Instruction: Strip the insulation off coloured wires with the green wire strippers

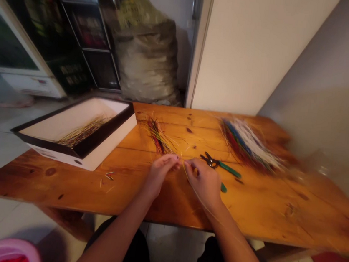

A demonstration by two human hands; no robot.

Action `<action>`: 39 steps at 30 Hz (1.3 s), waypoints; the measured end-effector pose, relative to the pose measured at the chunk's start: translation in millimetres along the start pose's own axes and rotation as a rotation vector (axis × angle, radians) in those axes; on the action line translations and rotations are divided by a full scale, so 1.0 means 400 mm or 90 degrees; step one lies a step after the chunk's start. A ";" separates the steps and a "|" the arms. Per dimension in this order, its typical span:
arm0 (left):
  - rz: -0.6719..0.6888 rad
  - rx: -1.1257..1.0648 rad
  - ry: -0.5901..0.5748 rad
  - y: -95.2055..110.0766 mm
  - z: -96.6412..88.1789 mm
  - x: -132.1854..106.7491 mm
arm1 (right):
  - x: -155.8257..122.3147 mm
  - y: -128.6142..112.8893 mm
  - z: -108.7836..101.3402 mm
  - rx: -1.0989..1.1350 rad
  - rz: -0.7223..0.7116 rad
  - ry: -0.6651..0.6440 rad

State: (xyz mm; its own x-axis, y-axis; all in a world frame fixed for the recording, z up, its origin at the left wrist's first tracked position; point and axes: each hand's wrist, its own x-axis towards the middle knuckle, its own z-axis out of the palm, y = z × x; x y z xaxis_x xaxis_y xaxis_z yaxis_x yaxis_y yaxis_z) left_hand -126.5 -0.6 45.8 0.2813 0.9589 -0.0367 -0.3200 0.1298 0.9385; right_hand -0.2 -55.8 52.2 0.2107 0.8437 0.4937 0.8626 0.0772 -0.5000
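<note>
Both hands meet near the middle of the wooden table. My left hand [162,169] is closed in a pinch at the end of a thin yellow wire [185,172]. My right hand [203,179] pinches the same wire just to the right, and its tail trails down along my right forearm. Partly behind my right hand lies a pair of green-handled wire strippers [229,169], jaws pointing left and handles spread. Just beyond my left hand rests a loose bundle of red, yellow and dark wires [158,135]. The fingertips are too small to show the wire's end clearly.
A white box with a black rim [115,141] holds thin wires at the left. Cut scraps [109,176] lie before it. A thick multicoloured wire bundle [250,144] lies at the back right. A stuffed sack [149,58] stands behind the table, a pink basin [6,248] below left.
</note>
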 end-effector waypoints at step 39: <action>0.051 0.152 0.011 -0.020 -0.005 0.011 | -0.001 0.007 0.000 0.076 0.059 -0.064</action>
State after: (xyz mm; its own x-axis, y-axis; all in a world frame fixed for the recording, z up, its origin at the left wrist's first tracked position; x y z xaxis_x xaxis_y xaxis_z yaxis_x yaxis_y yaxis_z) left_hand -124.6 3.1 37.6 0.2475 0.9682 0.0375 -0.1172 -0.0085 0.9931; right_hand 2.1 -55.9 50.7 0.2341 0.8986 0.3711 0.7798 0.0544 -0.6236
